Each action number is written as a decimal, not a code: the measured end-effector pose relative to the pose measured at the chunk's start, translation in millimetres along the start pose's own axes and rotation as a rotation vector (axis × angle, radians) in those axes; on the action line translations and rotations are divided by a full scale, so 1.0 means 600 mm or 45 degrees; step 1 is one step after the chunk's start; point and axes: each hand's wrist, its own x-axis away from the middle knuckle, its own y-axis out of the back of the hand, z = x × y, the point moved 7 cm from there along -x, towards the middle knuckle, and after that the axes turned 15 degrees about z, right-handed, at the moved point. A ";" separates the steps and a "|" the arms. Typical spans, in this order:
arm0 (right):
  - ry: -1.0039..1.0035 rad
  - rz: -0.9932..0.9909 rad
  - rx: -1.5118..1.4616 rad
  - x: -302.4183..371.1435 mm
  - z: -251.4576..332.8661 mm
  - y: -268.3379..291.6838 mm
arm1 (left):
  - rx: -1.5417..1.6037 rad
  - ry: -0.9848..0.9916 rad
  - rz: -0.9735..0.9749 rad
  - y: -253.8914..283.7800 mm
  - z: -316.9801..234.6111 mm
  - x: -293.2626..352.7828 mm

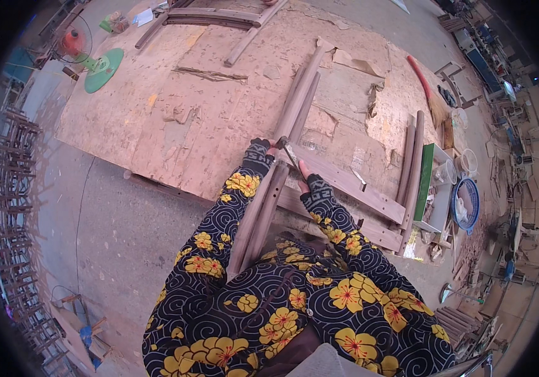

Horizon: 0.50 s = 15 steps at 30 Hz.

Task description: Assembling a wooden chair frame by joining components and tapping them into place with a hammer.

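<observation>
A: How is the work supported?

B: The worktable (125,119), spread across the upper centre, is used as a bed. On it the wooden assembly (370,196) is laid, at centre and right of centre. Its near bars (265,215) are run past the table edge at lower centre, presumably so that the middle is kept within reach.

A: And the slim dark tool (291,156)?

B: It is slanted over the assembly at centre. Its lower end is held in the curled fingers of the right hand (305,174), apparently for control; the left hand (273,149) is set at its upper end, probably for steadying. Whether the left fingers grip cannot be told.

A: Counts?

B: Worktable, one. Near bars, two; far bars (300,94), two; rails (338,178), two. How they are joined cannot be confirmed. Tool, one.
</observation>
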 end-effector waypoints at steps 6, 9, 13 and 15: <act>0.110 -0.183 0.101 0.007 0.049 0.037 | -0.020 -0.044 -0.109 0.001 0.010 0.009; 0.267 -0.285 0.069 0.015 0.045 0.033 | -0.033 -0.044 -0.126 -0.004 0.015 0.014; 0.214 -0.167 0.151 0.002 0.023 0.033 | 0.155 0.058 -0.220 0.001 0.011 0.036; 0.178 -0.086 0.201 -0.001 0.012 0.029 | 0.396 0.220 -0.202 -0.013 0.031 0.047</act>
